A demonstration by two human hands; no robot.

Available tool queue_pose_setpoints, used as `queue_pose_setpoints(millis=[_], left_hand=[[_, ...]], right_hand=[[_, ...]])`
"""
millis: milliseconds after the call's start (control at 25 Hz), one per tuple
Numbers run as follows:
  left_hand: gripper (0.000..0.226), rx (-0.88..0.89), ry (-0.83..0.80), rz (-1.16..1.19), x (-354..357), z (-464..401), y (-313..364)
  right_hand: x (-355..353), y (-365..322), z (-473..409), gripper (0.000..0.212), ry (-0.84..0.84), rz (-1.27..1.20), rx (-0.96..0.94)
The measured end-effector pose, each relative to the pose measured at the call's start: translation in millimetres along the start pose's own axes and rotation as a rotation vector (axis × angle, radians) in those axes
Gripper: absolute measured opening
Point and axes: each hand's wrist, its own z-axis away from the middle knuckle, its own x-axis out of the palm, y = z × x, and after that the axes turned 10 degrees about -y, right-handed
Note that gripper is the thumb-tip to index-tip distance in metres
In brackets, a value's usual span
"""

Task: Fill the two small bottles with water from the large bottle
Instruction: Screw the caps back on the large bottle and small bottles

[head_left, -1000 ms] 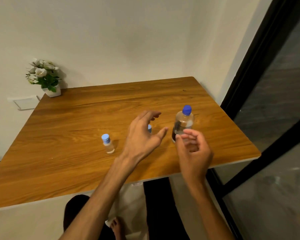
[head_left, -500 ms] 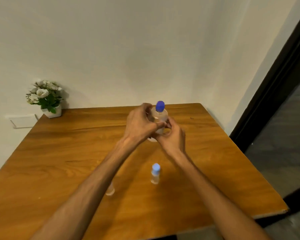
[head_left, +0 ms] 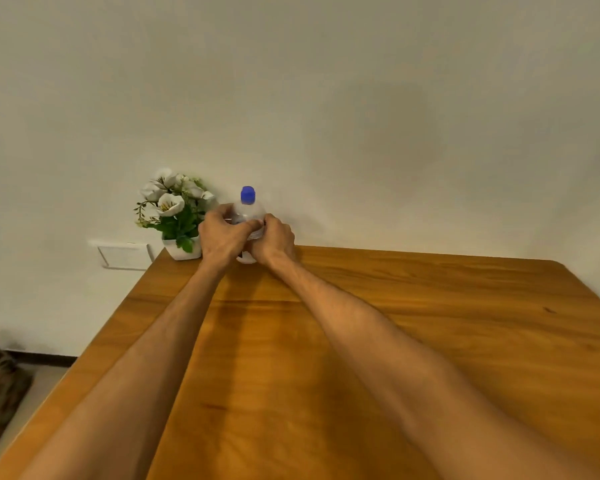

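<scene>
At the far end of the table (head_left: pixel 430 341), next to the flower pot (head_left: pixel 182 249), I hold the big bottle (head_left: pixel 248 216) with both hands. My left hand (head_left: pixel 220 237) and right hand (head_left: pixel 274 239) wrap tight around its middle. The blue cap (head_left: pixel 248 195) is on, so I should hold the bottle straight and twist the cap off slowly. I cannot see the small bottles.

Setting: domestic room, likely a home. Evidence: warm brown wood-grain worktop (head_left: pixel 413 341) pushed against a plain off-white painted wall (head_left: pixel 361 116); small white pot of artificial white flowers (head_left: pixel 174 216) at its far corner; white wall switch plate (head_left: pixel 123 255); dark skirting at floor level.
</scene>
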Motion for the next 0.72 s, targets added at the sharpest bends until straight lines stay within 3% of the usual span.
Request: queue_pose_setpoints(millis=[160, 280, 400, 560, 720], left_hand=[[0.058, -0.038, -0.015, -0.033, 4, -22, -31], [0.081, -0.114, -0.036, -0.021, 4, -4, -29], [0.068, -0.085, -0.066, 0.062, -10, 58, -11], [0.030, -0.007, -0.318, 0.194, -36, 185, 6], [0.035, -0.020, -0.400, 0.281, -38, 319, 20]], right_hand=[[21, 8, -23, 0.042, 0.041, 0.031, -0.011], [4, 4, -7, 0.060, -0.051, 0.076, 0.028], [-40, -3, 48, 0.072, -0.114, 0.071, 0.074], [-120, 1, 167, 0.042, -0.144, 0.020, 0.050], [-184, 26, 309, 0.025, -0.113, -0.182, 0.008]])
